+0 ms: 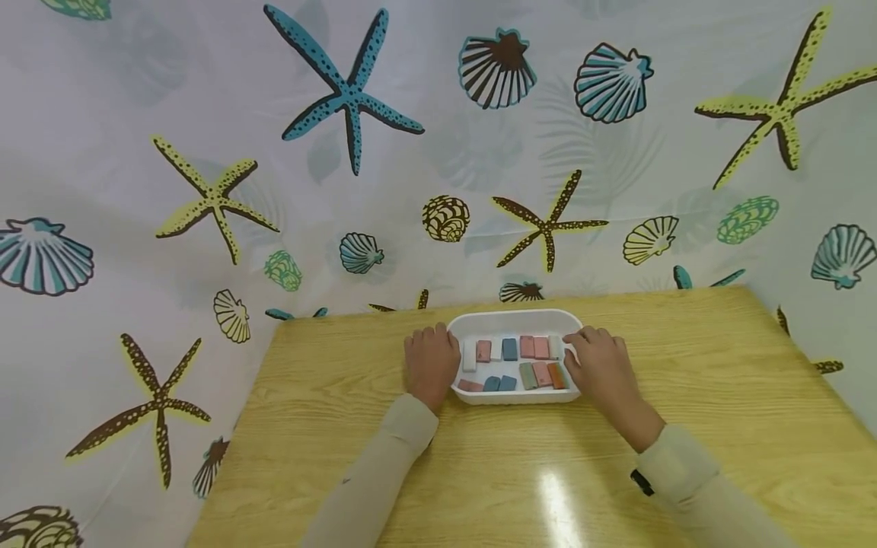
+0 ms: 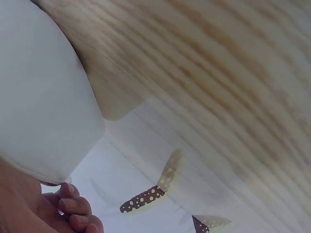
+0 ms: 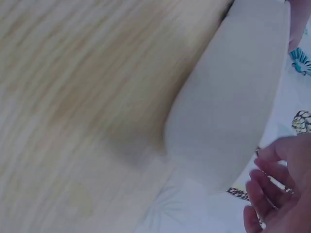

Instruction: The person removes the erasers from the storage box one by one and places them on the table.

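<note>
A white oblong plastic tray (image 1: 507, 399) with rounded corners sits on the wooden table. Small rectangular blocks that look like erasers lie in it in two loose rows: pink ones (image 1: 527, 346), blue ones (image 1: 509, 349), white ones (image 1: 469, 356), a greenish one (image 1: 527, 376) and an orange one (image 1: 556, 375). At the tray's left end, my left hand (image 1: 432, 367) grips the rim with curled fingers (image 2: 75, 206). My right hand (image 1: 606, 373) is at the right end, its fingertips over the rim. In the right wrist view its fingers (image 3: 262, 196) are loosely bent beside the tray wall, apart from it.
The wood-grained table (image 1: 329, 426) extends around the tray on all sides. Behind it and along both sides hangs a white cloth (image 1: 411, 190) printed with starfish and shells. Light reflects off the tabletop in front of the tray.
</note>
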Demonstrator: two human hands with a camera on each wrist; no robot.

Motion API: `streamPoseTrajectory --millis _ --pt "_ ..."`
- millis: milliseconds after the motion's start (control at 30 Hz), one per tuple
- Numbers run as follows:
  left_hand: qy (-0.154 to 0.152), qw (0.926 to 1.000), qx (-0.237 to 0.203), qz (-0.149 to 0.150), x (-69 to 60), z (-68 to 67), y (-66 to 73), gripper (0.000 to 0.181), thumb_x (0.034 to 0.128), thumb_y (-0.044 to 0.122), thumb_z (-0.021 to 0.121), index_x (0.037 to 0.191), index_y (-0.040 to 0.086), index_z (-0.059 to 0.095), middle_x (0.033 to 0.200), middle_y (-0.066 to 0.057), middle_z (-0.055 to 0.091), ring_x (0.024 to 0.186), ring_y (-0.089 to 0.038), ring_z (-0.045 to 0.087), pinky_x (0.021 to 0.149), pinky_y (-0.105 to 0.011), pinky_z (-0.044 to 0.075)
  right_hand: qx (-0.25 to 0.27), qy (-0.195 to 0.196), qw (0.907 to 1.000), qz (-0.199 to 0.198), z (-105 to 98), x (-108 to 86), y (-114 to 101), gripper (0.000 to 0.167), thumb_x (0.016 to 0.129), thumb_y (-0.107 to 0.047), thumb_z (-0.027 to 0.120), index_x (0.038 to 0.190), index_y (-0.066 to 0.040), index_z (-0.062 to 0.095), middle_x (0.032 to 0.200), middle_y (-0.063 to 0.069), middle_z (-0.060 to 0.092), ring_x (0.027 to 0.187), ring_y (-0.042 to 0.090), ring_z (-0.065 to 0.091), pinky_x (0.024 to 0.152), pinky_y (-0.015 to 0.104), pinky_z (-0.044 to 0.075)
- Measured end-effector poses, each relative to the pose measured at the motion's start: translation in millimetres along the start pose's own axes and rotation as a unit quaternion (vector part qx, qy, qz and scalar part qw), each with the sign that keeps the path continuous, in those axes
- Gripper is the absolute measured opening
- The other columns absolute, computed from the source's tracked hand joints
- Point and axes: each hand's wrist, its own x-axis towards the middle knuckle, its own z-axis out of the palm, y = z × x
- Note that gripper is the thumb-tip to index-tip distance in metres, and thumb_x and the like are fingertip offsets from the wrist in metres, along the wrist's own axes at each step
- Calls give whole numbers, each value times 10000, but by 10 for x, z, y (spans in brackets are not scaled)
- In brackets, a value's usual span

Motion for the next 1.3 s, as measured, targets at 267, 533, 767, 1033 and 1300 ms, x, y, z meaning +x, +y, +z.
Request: streamPoseTrajectory --millis 267,533,767,1033,1300 --pt "204 9996 87 167 -3 -21 4 285 965 272 408 923 57 589 839 -99 570 851 -269 527 764 -412 379 443 -1551 9869 62 -21 86 -201 171 832 -100 669 941 28 641 749 81 544 635 186 517 548 333 446" --pt "183 9991 179 328 -14 31 -2 265 963 263 433 921 32 556 854 -106 549 816 -249 511 733 -387 401 749 -2366 9659 734 22 105 -205 152 891 -89 577 773 5 564 647 56 463 560 171 427 503 319 372" --pt "88 9983 369 440 -13 -16 45 267 973 246 424 952 8 544 870 -114 545 819 -242 499 730 -375 403 663 -2762 9525 1098 83 143 -210 205 878 -76 569 686 -15 527 618 81 507 543 183 452 508 347 400" --pt "138 9981 468 384 -20 29 69 281 982 237 377 957 9 539 866 -108 534 814 -241 478 735 -375 388 608 -2979 9382 1653 103 171 -274 147 871 -80 560 759 14 553 667 97 530 570 201 488 508 364 425" --pt "394 9976 454 346 -22 51 67 259 978 212 374 874 33 530 809 -95 522 778 -234 476 700 -359 376 596 -2871 9395 1768 137 194 -309 122 854 -54 574 768 31 554 660 97 531 564 197 479 490 350 414"
